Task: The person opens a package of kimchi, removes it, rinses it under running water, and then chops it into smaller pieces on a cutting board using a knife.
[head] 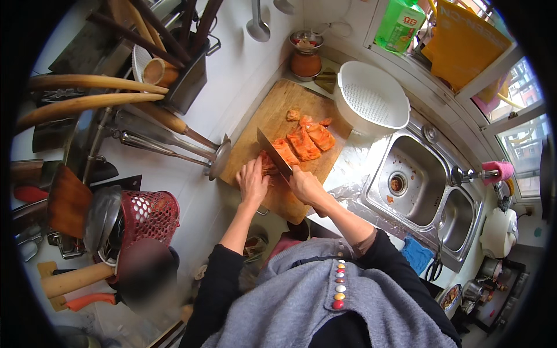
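A wooden cutting board (278, 100) lies on the counter before me. Kimchi-like red cabbage pieces (307, 143) sit on it, cut into chunks to the right of the blade. My right hand (306, 186) grips the handle of a cleaver (275, 155), whose dark blade stands across the cabbage. Just left of the blade, my left hand (253, 182) presses on the uncut cabbage (267, 163) with bent fingers. Part of that cabbage is hidden under the fingers and behind the blade. One small piece (293, 114) rests apart, towards the board's far end.
A white colander (343, 104) stands at the board's right corner, beside a steel double sink (424, 174). An orange-brown pot (306, 64) is in the far corner. Utensils hang on the left wall near a red perforated basket (150, 217). Scissors (435, 267) and a blue cloth (415, 254) lie right.
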The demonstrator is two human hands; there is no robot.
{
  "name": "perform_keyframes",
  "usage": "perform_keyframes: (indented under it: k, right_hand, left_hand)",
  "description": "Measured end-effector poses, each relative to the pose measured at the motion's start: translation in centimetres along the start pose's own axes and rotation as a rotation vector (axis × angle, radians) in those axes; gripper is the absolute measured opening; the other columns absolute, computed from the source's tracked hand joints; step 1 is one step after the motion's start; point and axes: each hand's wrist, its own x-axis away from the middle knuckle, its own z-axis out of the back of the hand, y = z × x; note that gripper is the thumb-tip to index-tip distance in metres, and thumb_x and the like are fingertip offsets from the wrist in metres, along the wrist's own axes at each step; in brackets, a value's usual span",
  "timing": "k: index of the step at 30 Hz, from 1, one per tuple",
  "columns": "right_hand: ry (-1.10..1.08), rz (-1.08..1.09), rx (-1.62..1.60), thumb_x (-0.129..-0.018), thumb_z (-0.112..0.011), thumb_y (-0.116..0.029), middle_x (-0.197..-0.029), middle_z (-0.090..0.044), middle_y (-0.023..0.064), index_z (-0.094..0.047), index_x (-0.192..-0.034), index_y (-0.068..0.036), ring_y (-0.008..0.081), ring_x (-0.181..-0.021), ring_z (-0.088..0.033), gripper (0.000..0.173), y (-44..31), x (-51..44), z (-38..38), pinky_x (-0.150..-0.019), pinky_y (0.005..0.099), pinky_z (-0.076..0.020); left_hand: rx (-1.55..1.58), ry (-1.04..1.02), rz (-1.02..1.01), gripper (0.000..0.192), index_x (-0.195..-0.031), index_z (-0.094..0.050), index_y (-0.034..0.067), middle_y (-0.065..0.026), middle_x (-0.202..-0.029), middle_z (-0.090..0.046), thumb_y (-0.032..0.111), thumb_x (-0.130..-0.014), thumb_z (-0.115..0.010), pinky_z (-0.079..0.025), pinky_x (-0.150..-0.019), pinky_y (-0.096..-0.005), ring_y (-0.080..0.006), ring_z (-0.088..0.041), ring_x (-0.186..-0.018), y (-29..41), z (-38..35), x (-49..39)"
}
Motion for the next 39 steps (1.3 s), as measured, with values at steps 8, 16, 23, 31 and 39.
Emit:
perform_keyframes:
  k: [8,16,23,31,39]
  right_hand:
    - [0.098,-0.008,-0.111,-0.099,-0.05,-0.023,-0.075,-0.062,0.0324,-0.051,-0.105,0.0,0.0527,-0.075,-0.06,0.023,1.0,4.5,2.7,-0.066,0.0595,-0.0446]
    - [0.158,0.09,0.117,-0.097,-0.059,-0.028,-0.069,-0.061,0.0249,-0.052,-0.097,-0.004,0.048,-0.071,-0.061,0.025,3.7,8.9,6.1,-0.061,0.0565,-0.047]
    - [0.066,0.056,0.112,-0.096,-0.06,-0.029,-0.073,-0.065,0.022,-0.059,-0.1,-0.006,0.0437,-0.072,-0.065,0.023,6.4,11.7,7.1,-0.064,0.053,-0.0497]
    - [0.1,0.157,0.148,-0.094,-0.062,-0.029,-0.078,-0.067,0.0193,-0.06,-0.1,-0.007,0.0414,-0.071,-0.066,0.023,8.0,12.6,6.7,-0.063,0.0515,-0.0509]
    - [0.028,0.175,0.268,-0.087,-0.07,-0.031,-0.084,-0.067,0.0155,-0.058,-0.104,-0.01,0.0382,-0.072,-0.066,0.03,8.5,12.1,7.1,-0.061,0.0492,-0.0508]
  left_hand:
    - [-0.021,0.009,-0.028,0.043,-0.12,-0.062,0.009,-0.0077,-0.118,-0.06,0.013,-0.079,-0.075,-0.037,-0.1,-0.0462,-0.0274,-0.054,-0.114,-0.7,1.1,-0.2]
    - [-0.117,-0.014,-0.101,0.022,-0.1,-0.064,0.006,-0.0107,-0.103,-0.065,0.007,-0.079,-0.07,-0.04,-0.091,-0.0437,-0.029,-0.061,-0.1,-0.7,0.7,-1.2]
    - [-0.059,-0.034,0.101,0.009,-0.089,-0.066,0.007,-0.0103,-0.094,-0.067,0.009,-0.081,-0.067,-0.041,-0.088,-0.0437,-0.0291,-0.065,-0.09,-0.8,0.2,-2.1]
    - [-0.12,0.028,-0.031,0.008,-0.085,-0.066,0.007,-0.0104,-0.089,-0.068,0.013,-0.081,-0.067,-0.041,-0.087,-0.0449,-0.0291,-0.064,-0.09,-0.2,0.3,-2.4]
    - [0.112,-0.038,0.215,0.01,-0.082,-0.065,0.007,-0.0108,-0.086,-0.069,0.017,-0.08,-0.065,-0.048,-0.07,-0.046,-0.032,-0.066,-0.079,-0.5,1.2,-4.0]
